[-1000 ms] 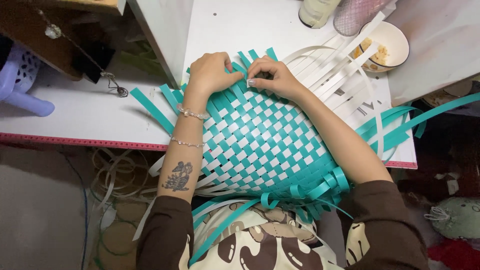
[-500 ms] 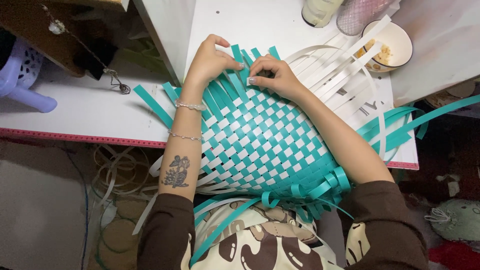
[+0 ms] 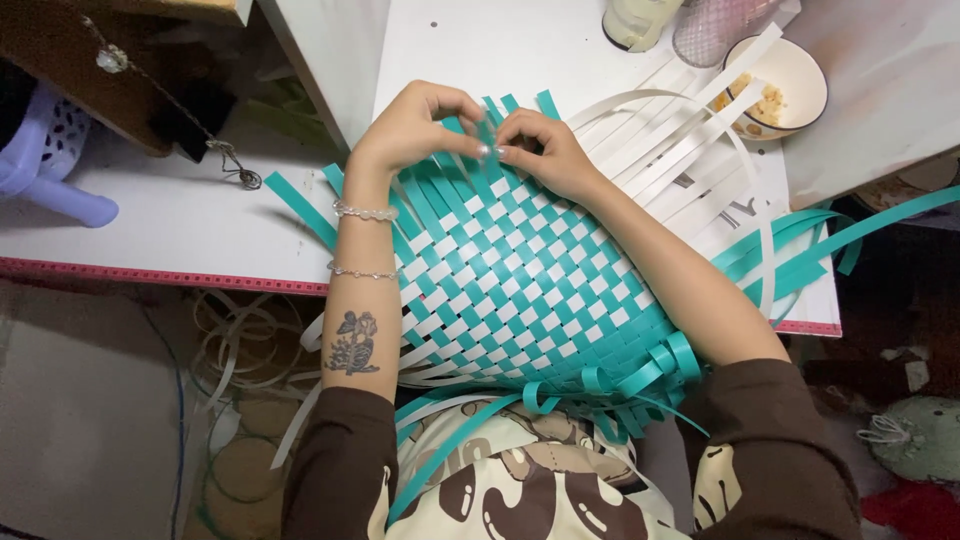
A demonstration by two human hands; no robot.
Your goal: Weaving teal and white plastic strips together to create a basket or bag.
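Observation:
A woven mat of teal and white plastic strips [image 3: 520,285] lies on the white table [image 3: 180,225] and over my lap. At its far edge my left hand [image 3: 415,130] and my right hand [image 3: 545,150] meet, fingertips pinching the same loose teal strip end [image 3: 487,128]. Loose white strips [image 3: 690,130] fan out to the upper right from under my right hand. Teal strips [image 3: 830,235] trail off to the right, and curled teal ends [image 3: 650,370] hang at the near edge.
A white bowl with yellowish food [image 3: 775,85] stands at the table's back right, beside a pale jar [image 3: 640,20] and a pink cup [image 3: 715,25]. A purple plastic stool [image 3: 45,165] is at the left. Coiled strips and cords [image 3: 235,400] lie on the floor below.
Both hands moved from lying on the mat's top edge to its far middle. Their fingertips now pinch a teal strip end together.

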